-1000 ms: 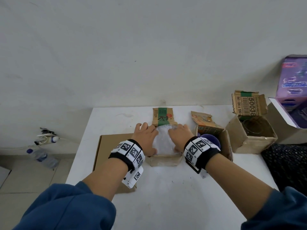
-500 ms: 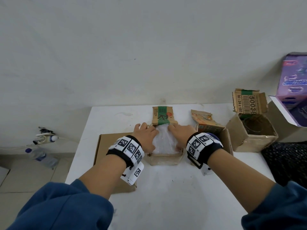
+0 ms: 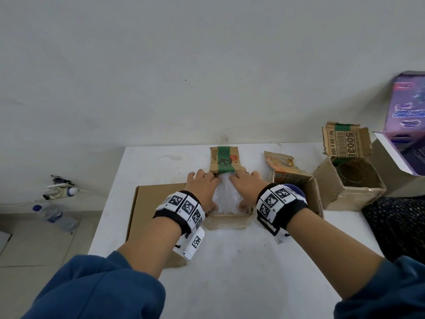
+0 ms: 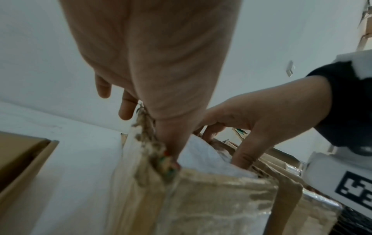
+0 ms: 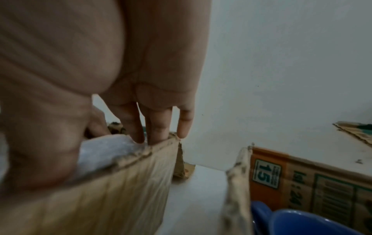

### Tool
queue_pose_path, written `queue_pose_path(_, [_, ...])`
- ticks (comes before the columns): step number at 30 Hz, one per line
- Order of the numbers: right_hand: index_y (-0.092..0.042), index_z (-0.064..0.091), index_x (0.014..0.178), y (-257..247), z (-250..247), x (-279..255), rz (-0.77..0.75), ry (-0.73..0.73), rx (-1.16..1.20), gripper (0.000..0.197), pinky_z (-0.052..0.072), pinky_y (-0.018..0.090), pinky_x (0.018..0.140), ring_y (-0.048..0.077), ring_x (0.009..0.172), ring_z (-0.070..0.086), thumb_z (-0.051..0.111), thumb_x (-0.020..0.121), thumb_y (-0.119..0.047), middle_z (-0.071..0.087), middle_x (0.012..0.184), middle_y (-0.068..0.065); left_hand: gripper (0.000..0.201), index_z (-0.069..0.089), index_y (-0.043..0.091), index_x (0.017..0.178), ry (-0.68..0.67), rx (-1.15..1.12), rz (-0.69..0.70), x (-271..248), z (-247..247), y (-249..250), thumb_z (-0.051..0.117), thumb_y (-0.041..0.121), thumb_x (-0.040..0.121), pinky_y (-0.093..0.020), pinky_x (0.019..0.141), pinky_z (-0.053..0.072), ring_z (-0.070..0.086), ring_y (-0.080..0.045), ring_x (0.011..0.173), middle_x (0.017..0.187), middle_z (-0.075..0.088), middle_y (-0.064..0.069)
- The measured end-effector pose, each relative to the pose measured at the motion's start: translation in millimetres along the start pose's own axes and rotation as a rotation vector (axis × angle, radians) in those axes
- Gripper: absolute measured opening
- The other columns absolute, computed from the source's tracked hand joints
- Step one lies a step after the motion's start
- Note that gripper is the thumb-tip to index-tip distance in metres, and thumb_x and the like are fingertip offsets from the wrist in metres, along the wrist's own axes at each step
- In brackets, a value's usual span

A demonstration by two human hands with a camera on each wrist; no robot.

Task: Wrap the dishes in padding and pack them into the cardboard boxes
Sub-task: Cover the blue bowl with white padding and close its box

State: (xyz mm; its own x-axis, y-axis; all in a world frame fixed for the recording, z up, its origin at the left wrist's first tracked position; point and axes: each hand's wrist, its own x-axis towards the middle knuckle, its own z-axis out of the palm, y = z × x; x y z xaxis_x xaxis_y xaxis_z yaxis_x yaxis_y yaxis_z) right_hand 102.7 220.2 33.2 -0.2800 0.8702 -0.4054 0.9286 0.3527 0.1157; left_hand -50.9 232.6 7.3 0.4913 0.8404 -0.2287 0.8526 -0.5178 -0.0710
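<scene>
Head view: three open cardboard boxes; left hand [image 3: 202, 188] and right hand [image 3: 245, 187], fingers straight, press one bubble-wrapped bundle [image 3: 226, 199] into middle box [image 3: 227, 221].

Tabletop [image 3: 230, 272] white. Middle box [image 3: 227, 221] brown w/ green-band flap; bubble wrap [image 3: 226, 198] clear-white. Wristbands [image 3: 181, 209] blk/white checker tags. Sleeves [image 3: 99, 288] blue.

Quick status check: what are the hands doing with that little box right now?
Left hand and right hand press the bubble-wrapped bundle into the small cardboard box. Bundle seated, top showing. Nothing blocking.
</scene>
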Motion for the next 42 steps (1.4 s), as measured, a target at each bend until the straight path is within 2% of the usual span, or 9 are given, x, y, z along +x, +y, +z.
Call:
queue_pose_path(8, [-0.012, 0.029, 0.137, 4, 3, 4, -0.003, -0.029, 0.075, 0.081, 0.033, 0.045, 0.101, 0.026, 0.116, 0.052, 0.074, 0.072, -0.032, 0.052, 0.128, 0.007, 0.069, 0.023, 0.026, 0.145, -0.221, -0.034, 0.019, 4, -14, -10, 0.055, 0.034, 0.084, -0.055, 0.114, 0.004, 0.022, -0.029, 0.133, 0.142, 0.040, 0.001])
queue_pose_path(14, [-0.018, 0.021, 0.146, 14, 1, -2, -0.025, -0.087, 0.165, 0.095, 0.027, 0.045, 0.108, 0.026, 0.128, 0.042, 0.075, 0.072, -0.043, 0.042, 0.142, 0.006, 0.074, 0.033, 0.019, 0.136, -0.047, 0.050, -0.010, 4, -6, 7, 0.071, 0.032, 0.074, -0.047, 0.112, 0.020, 0.028, -0.029, 0.127, 0.136, 0.034, -0.007])
queue_pose_path(18, [-0.018, 0.030, 0.140, -2, 11, -3, 0.011, 0.004, -0.033, 0.079, 0.029, 0.046, 0.105, 0.029, 0.123, 0.044, 0.071, 0.076, -0.039, 0.040, 0.136, 0.010, 0.073, 0.046, 0.020, 0.124, 0.074, 0.046, 0.028, 4, -9, 3, 0.078, 0.045, 0.064, -0.040, 0.106, 0.028, 0.030, -0.026, 0.118, 0.125, 0.033, -0.006])
queue_pose_path(25, [-0.011, 0.025, 0.142, 2, 9, -5, -0.008, -0.054, 0.091, 0.075, 0.026, 0.045, 0.110, 0.032, 0.123, 0.041, 0.063, 0.082, -0.034, 0.033, 0.138, 0.016, 0.068, 0.030, 0.016, 0.141, 0.024, -1.087, -0.344, 21, -17, -29, 0.063, 0.039, 0.086, -0.035, 0.109, 0.030, 0.033, -0.025, 0.134, 0.146, 0.030, -0.010])
queue_pose_path(29, [-0.022, 0.004, 0.150, 10, -1, -10, -0.009, -0.136, 0.359, 0.085, 0.009, 0.049, 0.118, 0.030, 0.139, 0.026, 0.056, 0.087, -0.043, 0.022, 0.152, 0.014, 0.034, 0.048, 0.010, 0.126, -0.032, -1.290, -0.410, 34, -22, -29, 0.040, 0.028, 0.099, -0.040, 0.110, 0.033, 0.047, -0.028, 0.126, 0.138, 0.048, -0.014])
queue_pose_path(31, [-0.022, 0.010, 0.149, 4, 1, -9, -0.017, -0.123, 0.270, 0.093, 0.013, 0.052, 0.116, 0.032, 0.136, 0.030, 0.062, 0.080, -0.054, 0.030, 0.147, 0.015, 0.026, 0.054, 0.009, 0.117, 0.001, -1.388, -0.396, 39, -25, -27, 0.039, 0.022, 0.100, -0.040, 0.104, 0.040, 0.055, -0.028, 0.116, 0.129, 0.056, -0.016])
queue_pose_path(35, [-0.020, 0.024, 0.143, -13, 19, -4, 0.036, 0.065, 0.039, 0.078, 0.024, 0.049, 0.107, 0.031, 0.126, 0.040, 0.063, 0.081, -0.048, 0.040, 0.137, 0.013, 0.017, 0.056, 0.011, 0.092, 0.072, -1.651, -0.417, 41, -28, -26, 0.041, 0.014, 0.099, -0.015, 0.060, 0.048, 0.066, -0.008, 0.068, 0.102, 0.060, -0.006])
queue_pose_path(37, [-0.020, 0.029, 0.140, -14, 24, -3, 0.052, 0.161, -0.019, 0.071, 0.025, 0.047, 0.104, 0.032, 0.126, 0.037, 0.062, 0.082, -0.046, 0.045, 0.134, 0.011, 0.020, 0.056, 0.011, 0.086, 0.115, -1.693, -0.428, 42, -28, -26, 0.041, 0.012, 0.099, -0.017, 0.062, 0.043, 0.065, -0.002, 0.057, 0.102, 0.060, -0.006])
queue_pose_path(42, [-0.023, 0.030, 0.142, -2, 25, -11, 0.019, 0.140, 0.194, 0.076, 0.026, 0.046, 0.104, 0.029, 0.129, 0.033, 0.059, 0.080, -0.056, 0.043, 0.140, 0.006, 0.038, 0.046, 0.002, 0.133, 0.161, -1.626, -0.445, 37, -18, -27, 0.048, 0.016, 0.097, -0.028, 0.091, 0.045, 0.062, -0.021, 0.105, 0.130, 0.056, -0.019])
